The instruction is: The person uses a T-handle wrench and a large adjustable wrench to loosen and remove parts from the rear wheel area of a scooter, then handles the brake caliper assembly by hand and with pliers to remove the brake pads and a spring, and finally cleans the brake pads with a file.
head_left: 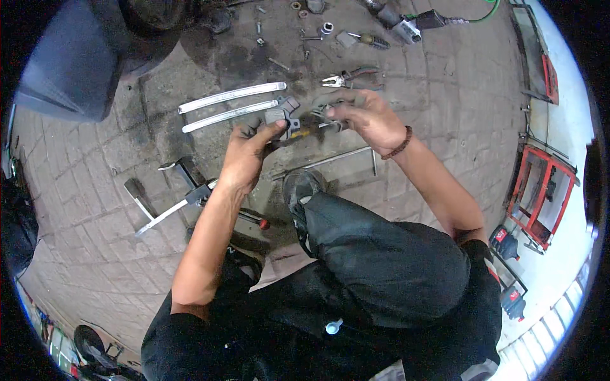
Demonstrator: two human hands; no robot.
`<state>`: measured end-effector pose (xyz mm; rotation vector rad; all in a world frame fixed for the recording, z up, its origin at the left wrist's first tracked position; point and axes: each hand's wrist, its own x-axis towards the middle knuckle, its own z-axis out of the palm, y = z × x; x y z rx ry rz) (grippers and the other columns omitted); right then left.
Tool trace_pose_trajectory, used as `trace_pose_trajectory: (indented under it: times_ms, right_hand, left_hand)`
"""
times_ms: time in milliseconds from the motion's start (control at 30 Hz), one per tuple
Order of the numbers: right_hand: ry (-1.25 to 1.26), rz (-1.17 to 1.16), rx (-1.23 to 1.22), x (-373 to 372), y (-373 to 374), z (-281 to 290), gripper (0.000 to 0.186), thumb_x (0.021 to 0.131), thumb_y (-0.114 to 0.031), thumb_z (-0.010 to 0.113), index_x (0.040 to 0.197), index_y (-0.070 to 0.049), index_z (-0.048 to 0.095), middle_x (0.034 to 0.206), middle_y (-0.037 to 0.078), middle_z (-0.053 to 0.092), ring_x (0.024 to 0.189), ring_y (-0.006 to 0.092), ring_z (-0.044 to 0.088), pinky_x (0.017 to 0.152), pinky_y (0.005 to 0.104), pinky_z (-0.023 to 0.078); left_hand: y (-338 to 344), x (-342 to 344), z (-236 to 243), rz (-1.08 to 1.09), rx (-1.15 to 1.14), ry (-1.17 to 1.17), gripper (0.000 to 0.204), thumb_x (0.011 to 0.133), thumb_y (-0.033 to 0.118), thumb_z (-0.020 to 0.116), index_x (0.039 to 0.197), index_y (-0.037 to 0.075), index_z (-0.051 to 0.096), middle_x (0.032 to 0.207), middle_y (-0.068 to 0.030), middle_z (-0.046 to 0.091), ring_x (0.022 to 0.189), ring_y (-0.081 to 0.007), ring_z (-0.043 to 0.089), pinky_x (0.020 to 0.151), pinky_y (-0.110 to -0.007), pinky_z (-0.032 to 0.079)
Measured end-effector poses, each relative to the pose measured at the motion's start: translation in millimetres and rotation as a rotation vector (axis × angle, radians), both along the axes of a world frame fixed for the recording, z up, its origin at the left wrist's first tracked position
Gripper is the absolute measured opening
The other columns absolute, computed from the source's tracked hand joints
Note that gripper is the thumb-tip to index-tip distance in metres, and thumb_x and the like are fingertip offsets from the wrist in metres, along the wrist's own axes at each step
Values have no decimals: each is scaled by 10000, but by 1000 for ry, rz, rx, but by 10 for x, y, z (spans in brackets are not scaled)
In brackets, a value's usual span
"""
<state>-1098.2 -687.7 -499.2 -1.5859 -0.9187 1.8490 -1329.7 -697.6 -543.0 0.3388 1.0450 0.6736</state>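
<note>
My left hand (251, 149) is closed around a grey brake pad (277, 117) with a metal eared edge, thumb on its face. Just behind it, a second small grey block (290, 103) shows in part. To the right, my right hand (362, 117) pinches a small silvery metal part (325, 113), mostly hidden by the fingers and too blurred to name. The hands are a little apart, over the paved floor. Near the left hand lie two long, slightly curved silver bars (232, 96). Pliers (351, 79) with open jaws lie beyond the right hand.
An L-shaped metal rod (337, 160) lies close to my shoe (303, 187). At left stands a metal tool frame (184, 197) near a red knob (264, 224). Farther off are a screwdriver (373, 41), a socket (327, 28) and a power tool (406, 30). A grey-blue panel (70, 63) looms upper left.
</note>
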Motion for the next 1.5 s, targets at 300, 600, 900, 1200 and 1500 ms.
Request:
trace_pose_trajectory:
  times_ms: [300, 600, 900, 1200, 1500]
  right_hand:
    - [-60, 43, 154, -125, -26, -4, 278, 785, -146, 730, 1010, 0, 657, 923, 51, 673, 836, 127, 611, 755, 256, 480]
    - [62, -31, 188, -161, -36, 27, 246, 796, -47, 701, 1026, 12, 638, 933, 61, 673, 841, 135, 628, 756, 279, 509]
    - [17, 46, 243, -195, -2, 55, 295, 819, 21, 658, 1099, 31, 566, 891, 93, 662, 803, 165, 636, 759, 282, 524]
    - [17, -103, 205, -243, -78, 27, 215, 805, -16, 688, 1006, 29, 626, 917, 77, 664, 802, 144, 635, 688, 281, 547]
    - [-119, -64, 283, -267, -144, -188, 229, 817, -28, 687, 1023, 21, 599, 974, 73, 648, 880, 138, 610, 773, 273, 509]
  left_hand:
    - [-8, 79, 97, 3, -8, -40, 217, 851, 148, 658, 981, -22, 622, 926, -61, 644, 789, -141, 605, 720, -291, 503]
    - [31, 72, 153, 19, 6, 31, 234, 846, 178, 666, 962, -24, 642, 850, -49, 644, 723, -115, 581, 638, -263, 476]
    - [42, 50, 185, -52, 83, 96, 266, 842, 181, 672, 968, -50, 637, 861, -81, 652, 728, -135, 602, 649, -273, 494]
    - [13, 85, 148, 21, 102, 38, 262, 852, 157, 663, 1013, -46, 622, 908, -80, 654, 771, -138, 612, 684, -286, 514]
    - [-75, 136, 35, 5, 98, 35, 228, 860, 164, 657, 985, -25, 636, 830, -43, 640, 681, -105, 551, 590, -247, 446]
